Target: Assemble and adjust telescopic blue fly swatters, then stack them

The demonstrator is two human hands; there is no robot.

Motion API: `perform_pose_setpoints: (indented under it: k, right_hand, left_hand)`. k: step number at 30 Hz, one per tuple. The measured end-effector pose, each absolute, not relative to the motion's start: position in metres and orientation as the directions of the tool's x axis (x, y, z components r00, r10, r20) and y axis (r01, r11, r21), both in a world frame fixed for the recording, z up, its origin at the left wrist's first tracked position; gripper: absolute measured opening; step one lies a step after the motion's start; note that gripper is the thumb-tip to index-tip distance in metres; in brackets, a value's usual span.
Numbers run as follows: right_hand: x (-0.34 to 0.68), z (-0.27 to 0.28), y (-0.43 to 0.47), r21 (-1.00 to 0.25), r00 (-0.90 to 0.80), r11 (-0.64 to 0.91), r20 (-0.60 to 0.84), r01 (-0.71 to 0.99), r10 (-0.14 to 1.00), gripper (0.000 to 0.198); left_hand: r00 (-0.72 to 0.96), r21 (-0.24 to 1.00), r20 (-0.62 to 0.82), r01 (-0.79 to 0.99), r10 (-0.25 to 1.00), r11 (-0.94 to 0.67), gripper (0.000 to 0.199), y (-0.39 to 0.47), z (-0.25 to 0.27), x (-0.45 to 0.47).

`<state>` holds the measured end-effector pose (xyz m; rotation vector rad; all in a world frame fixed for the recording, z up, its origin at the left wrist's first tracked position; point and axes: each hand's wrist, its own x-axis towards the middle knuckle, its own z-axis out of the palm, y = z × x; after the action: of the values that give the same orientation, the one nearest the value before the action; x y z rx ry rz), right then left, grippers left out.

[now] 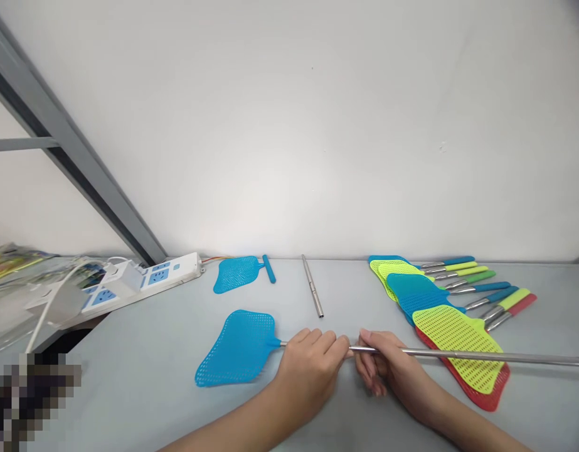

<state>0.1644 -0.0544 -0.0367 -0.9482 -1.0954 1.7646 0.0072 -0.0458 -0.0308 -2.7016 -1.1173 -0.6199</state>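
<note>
A blue fly swatter (237,348) lies across the near middle, its long metal telescopic rod (458,355) running off the right edge of view. My left hand (312,367) is closed around the rod just right of the blue mesh head. A little further right, my right hand (387,367) has thumb and index finger closed on the rod, with the other fingers curled loosely below. The rod's far end is out of view.
Fanned swatters (453,342) in several colours lie at right beneath the rod. At the back are a blue swatter head (237,274), a blue handle (269,269) and a collapsed metal rod (312,287). A white power strip (157,276) and a metal frame (82,138) stand left.
</note>
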Motion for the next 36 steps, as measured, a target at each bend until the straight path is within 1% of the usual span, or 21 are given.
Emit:
perform_pose_setpoints:
  k: [6, 13, 15, 19, 22, 26, 31, 36]
  right_hand:
    - [0.166, -0.037, -0.054, -0.932, -0.372, -0.273, -0.172, -0.240, 0.912, 0.048]
    - [0.166, -0.041, -0.054, -0.928, -0.361, -0.267, -0.163, -0.260, 0.918, 0.049]
    - [0.166, -0.040, -0.054, -0.925, -0.364, -0.270, -0.163, -0.266, 0.917, 0.048]
    - [0.166, -0.038, -0.052, -0.910, -0.356, -0.306, -0.198, -0.279, 0.914, 0.045]
    - [0.166, -0.037, -0.051, -0.897, -0.339, -0.322, -0.215, -0.302, 0.916, 0.044]
    - [0.167, -0.036, -0.051, -0.882, -0.328, -0.325, -0.212, -0.341, 0.920, 0.042]
    - [0.169, -0.037, -0.051, -0.868, -0.318, -0.332, -0.218, -0.370, 0.923, 0.043]
    - [0.169, -0.038, -0.051, -0.867, -0.317, -0.328, -0.213, -0.374, 0.924, 0.042]
  left_hand:
    - [0.653, 0.105, 0.351, 0.685, 0.671, -0.721, 0.016, -0.042, -0.025, 0.003]
    - [0.645, 0.130, 0.289, 0.705, 0.707, -0.697, 0.020, -0.043, -0.020, 0.003]
    - [0.612, 0.163, 0.288, 0.727, 0.737, -0.667, 0.021, -0.043, -0.021, 0.003]
    - [0.472, 0.287, 0.311, 0.781, 0.825, -0.555, 0.024, -0.043, -0.021, 0.003]
    - [0.417, 0.332, 0.319, 0.792, 0.851, -0.513, 0.026, -0.040, -0.020, 0.001]
    - [0.386, 0.346, 0.319, 0.803, 0.866, -0.486, 0.030, -0.035, -0.019, -0.001]
    - [0.335, 0.340, 0.368, 0.820, 0.867, -0.461, 0.036, -0.030, -0.020, -0.003]
    - [0.372, 0.296, 0.344, 0.828, 0.862, -0.476, 0.039, -0.029, -0.023, -0.004]
